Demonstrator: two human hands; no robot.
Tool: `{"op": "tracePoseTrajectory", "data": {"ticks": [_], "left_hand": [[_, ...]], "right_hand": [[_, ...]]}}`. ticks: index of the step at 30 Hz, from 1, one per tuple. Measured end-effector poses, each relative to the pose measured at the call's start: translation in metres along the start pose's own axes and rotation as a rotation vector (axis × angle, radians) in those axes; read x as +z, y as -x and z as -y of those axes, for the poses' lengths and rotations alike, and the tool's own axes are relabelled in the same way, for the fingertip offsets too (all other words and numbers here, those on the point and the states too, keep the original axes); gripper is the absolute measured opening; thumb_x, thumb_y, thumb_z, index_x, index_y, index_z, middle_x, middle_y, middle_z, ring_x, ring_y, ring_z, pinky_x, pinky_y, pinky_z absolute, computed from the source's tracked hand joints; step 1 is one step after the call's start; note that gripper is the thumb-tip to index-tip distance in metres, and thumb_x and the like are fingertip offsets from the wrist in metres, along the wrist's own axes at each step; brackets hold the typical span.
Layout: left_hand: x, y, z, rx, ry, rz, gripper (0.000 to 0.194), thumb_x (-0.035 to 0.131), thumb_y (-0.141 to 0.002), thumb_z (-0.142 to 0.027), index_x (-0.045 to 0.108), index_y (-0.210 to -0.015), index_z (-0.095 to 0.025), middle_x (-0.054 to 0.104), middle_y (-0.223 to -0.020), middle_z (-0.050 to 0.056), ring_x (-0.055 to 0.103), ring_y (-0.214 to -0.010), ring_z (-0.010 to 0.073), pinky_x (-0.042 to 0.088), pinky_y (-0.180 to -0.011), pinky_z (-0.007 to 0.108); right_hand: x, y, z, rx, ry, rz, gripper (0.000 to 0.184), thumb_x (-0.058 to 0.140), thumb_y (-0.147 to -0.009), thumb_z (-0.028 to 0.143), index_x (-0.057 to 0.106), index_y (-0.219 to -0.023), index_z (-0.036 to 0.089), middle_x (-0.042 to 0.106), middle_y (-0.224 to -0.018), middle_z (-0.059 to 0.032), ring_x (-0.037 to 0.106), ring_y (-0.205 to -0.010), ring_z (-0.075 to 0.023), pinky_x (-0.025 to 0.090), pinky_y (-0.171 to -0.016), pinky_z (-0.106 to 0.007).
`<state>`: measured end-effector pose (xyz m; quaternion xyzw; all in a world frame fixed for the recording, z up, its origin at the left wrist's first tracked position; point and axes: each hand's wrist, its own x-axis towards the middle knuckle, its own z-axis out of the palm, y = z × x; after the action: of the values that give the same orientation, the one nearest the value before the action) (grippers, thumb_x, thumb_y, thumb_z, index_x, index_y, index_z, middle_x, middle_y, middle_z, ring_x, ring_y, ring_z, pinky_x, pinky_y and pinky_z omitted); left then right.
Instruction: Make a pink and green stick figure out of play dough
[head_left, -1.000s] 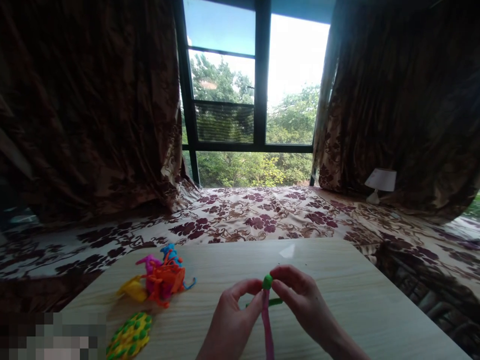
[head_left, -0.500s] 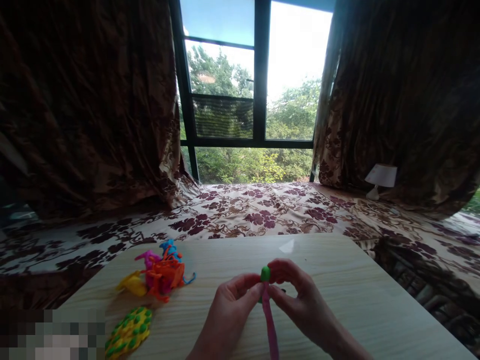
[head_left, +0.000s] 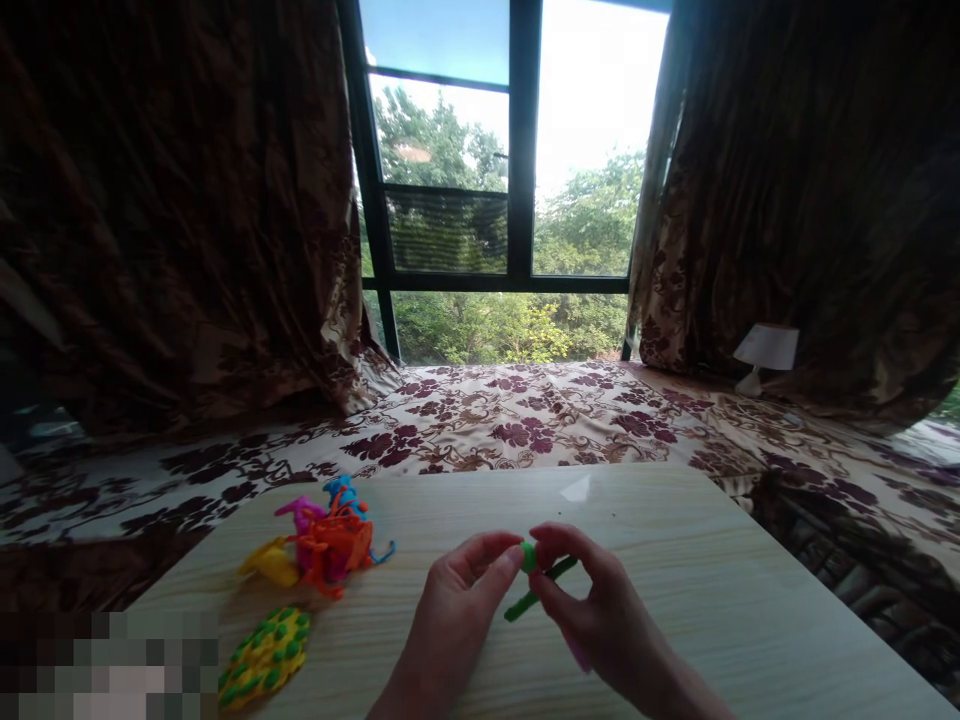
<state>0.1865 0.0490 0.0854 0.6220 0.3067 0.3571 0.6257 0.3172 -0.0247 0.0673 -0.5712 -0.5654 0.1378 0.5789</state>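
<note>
Between the fingertips of both hands is a small green lump of modelling clay (head_left: 528,557). My left hand (head_left: 469,605) pinches it from the left with thumb and forefinger. From the other side, my right hand (head_left: 600,595) closes on it with thumb and fingertips. A pink clay strip (head_left: 579,652) shows under my right hand, mostly hidden by it; whether it still joins the green lump I cannot tell. Beneath the fingers a dark green clay strip (head_left: 523,606) runs slantwise, partly covered by my right hand.
On the pale wooden table (head_left: 435,510), a heap of orange, pink, blue and yellow clay (head_left: 337,545) lies at the left. Nearer me is a flat yellow clay piece with green dots (head_left: 266,655). Beyond the table are a floral cloth (head_left: 517,430) and a small white lamp (head_left: 766,347).
The pink strip, which hung straight down between my hands, has swung right beneath my right hand. More of the dark green strip now shows. The green lump sits slightly lower.
</note>
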Motion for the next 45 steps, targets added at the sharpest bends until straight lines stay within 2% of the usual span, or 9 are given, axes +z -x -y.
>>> {"op": "tracePoseTrajectory", "data": {"ticks": [3, 6, 9, 17, 22, 26, 31, 35, 45], "left_hand": [[0.001, 0.002, -0.006, -0.042, 0.01, -0.05, 0.025, 0.063, -0.067, -0.035, 0.067, -0.082, -0.016, 0.071, -0.083, 0.005, 0.063, -0.083, 0.0191, 0.047, -0.076, 0.026], [0.001, 0.003, -0.009, -0.038, 0.0, -0.023, 0.028, 0.062, -0.068, -0.035, 0.066, -0.089, -0.016, 0.071, -0.085, 0.005, 0.062, -0.085, 0.0197, 0.047, -0.078, 0.028], [0.0, 0.002, -0.006, -0.015, -0.023, 0.024, 0.029, 0.06, -0.07, -0.035, 0.066, -0.092, -0.017, 0.07, -0.088, 0.006, 0.062, -0.09, 0.0214, 0.047, -0.081, 0.03], [-0.003, -0.001, 0.011, 0.062, -0.083, -0.001, 0.027, 0.061, -0.071, -0.033, 0.065, -0.092, -0.017, 0.07, -0.09, 0.007, 0.061, -0.09, 0.0219, 0.045, -0.085, 0.033], [-0.004, 0.001, 0.007, 0.085, -0.163, -0.028, 0.026, 0.061, -0.07, -0.033, 0.068, -0.09, -0.017, 0.07, -0.089, 0.007, 0.061, -0.089, 0.0221, 0.045, -0.084, 0.034], [-0.003, 0.001, -0.003, 0.021, -0.12, -0.012, 0.026, 0.059, -0.07, -0.034, 0.069, -0.088, -0.017, 0.07, -0.089, 0.006, 0.061, -0.09, 0.0214, 0.045, -0.084, 0.031], [0.001, 0.001, -0.009, 0.029, -0.195, -0.104, 0.029, 0.054, -0.071, -0.042, 0.067, -0.072, -0.016, 0.068, -0.07, 0.002, 0.06, -0.074, 0.0185, 0.045, -0.07, 0.026], [0.003, 0.004, -0.006, 0.072, -0.402, -0.074, 0.034, 0.05, -0.073, -0.045, 0.058, -0.057, -0.017, 0.057, -0.056, -0.002, 0.052, -0.062, 0.0149, 0.041, -0.062, 0.024], [0.0, 0.007, -0.005, 0.121, -0.447, 0.001, 0.028, 0.045, -0.078, -0.036, 0.067, -0.077, -0.018, 0.064, -0.067, 0.0, 0.056, -0.07, 0.017, 0.041, -0.066, 0.024]], "right_hand": [[-0.003, -0.002, 0.001, -0.012, 0.074, 0.013, 0.015, 0.06, -0.073, 0.015, 0.061, -0.086, 0.022, 0.062, -0.08, -0.0006, 0.058, -0.079, -0.0173, 0.044, -0.077, -0.031], [-0.005, -0.004, 0.004, -0.03, 0.101, 0.065, 0.008, 0.057, -0.075, 0.015, 0.063, -0.076, 0.021, 0.062, -0.075, -0.0001, 0.057, -0.075, -0.0159, 0.043, -0.076, -0.03], [-0.005, -0.005, 0.006, -0.027, 0.102, 0.046, 0.007, 0.058, -0.075, 0.017, 0.064, -0.077, 0.02, 0.062, -0.072, 0.0, 0.057, -0.071, -0.0155, 0.043, -0.073, -0.029], [-0.006, -0.005, 0.008, -0.04, 0.116, 0.032, 0.008, 0.058, -0.074, 0.013, 0.063, -0.074, 0.02, 0.061, -0.07, 0.0015, 0.056, -0.068, -0.0147, 0.042, -0.073, -0.03], [-0.006, -0.005, 0.006, -0.063, 0.127, 0.038, 0.008, 0.058, -0.074, 0.014, 0.063, -0.076, 0.02, 0.061, -0.07, 0.0011, 0.055, -0.069, -0.0154, 0.041, -0.073, -0.031], [-0.005, -0.005, 0.003, -0.1, 0.18, 0.04, 0.01, 0.057, -0.073, 0.013, 0.062, -0.077, 0.021, 0.061, -0.071, 0.0013, 0.055, -0.069, -0.0156, 0.039, -0.074, -0.032], [-0.005, -0.005, 0.003, -0.158, 0.311, 0.062, 0.015, 0.057, -0.071, 0.01, 0.06, -0.078, 0.023, 0.06, -0.072, 0.0019, 0.053, -0.071, -0.0156, 0.036, -0.077, -0.032], [-0.006, -0.004, 0.006, -0.212, 0.397, 0.082, 0.014, 0.055, -0.073, 0.012, 0.06, -0.079, 0.024, 0.06, -0.074, 0.0007, 0.052, -0.074, -0.016, 0.034, -0.08, -0.033], [-0.009, -0.006, 0.007, -0.246, 0.413, 0.105, 0.016, 0.054, -0.076, 0.012, 0.06, -0.083, 0.024, 0.061, -0.077, 0.0004, 0.053, -0.075, -0.0153, 0.032, -0.083, -0.034]]}}
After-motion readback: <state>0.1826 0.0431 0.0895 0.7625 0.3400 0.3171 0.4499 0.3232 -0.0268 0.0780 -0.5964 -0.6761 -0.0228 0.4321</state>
